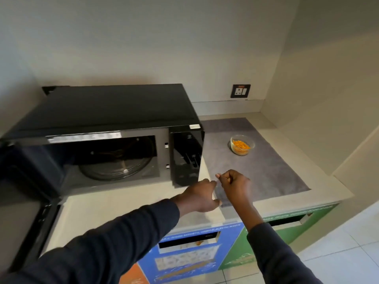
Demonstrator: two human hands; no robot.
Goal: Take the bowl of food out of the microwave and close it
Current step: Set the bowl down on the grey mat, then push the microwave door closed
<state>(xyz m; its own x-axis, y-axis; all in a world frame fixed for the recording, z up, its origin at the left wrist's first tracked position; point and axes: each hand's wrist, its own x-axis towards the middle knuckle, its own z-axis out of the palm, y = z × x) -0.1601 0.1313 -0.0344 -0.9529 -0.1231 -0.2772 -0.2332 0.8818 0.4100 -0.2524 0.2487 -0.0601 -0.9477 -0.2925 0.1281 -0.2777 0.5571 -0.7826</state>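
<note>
A clear glass bowl (242,144) of orange food stands on a grey mat (266,169) to the right of the black microwave (106,119). The microwave's door (26,201) hangs swung out at the far left, and its cavity holds only the glass turntable (117,167). My left hand (200,196) hovers over the beige counter in front of the control panel, fingers loosely curled, holding nothing. My right hand (234,186) is just beside it, over the mat's near edge, fingers curled in, nothing in it. Both hands are well short of the bowl.
A wall socket (240,91) sits behind the mat. Beige walls close in the counter (114,210) at the back and right. Below the counter edge are blue and green waste-bin fronts (194,249) with slots. White tiled floor lies at the lower right.
</note>
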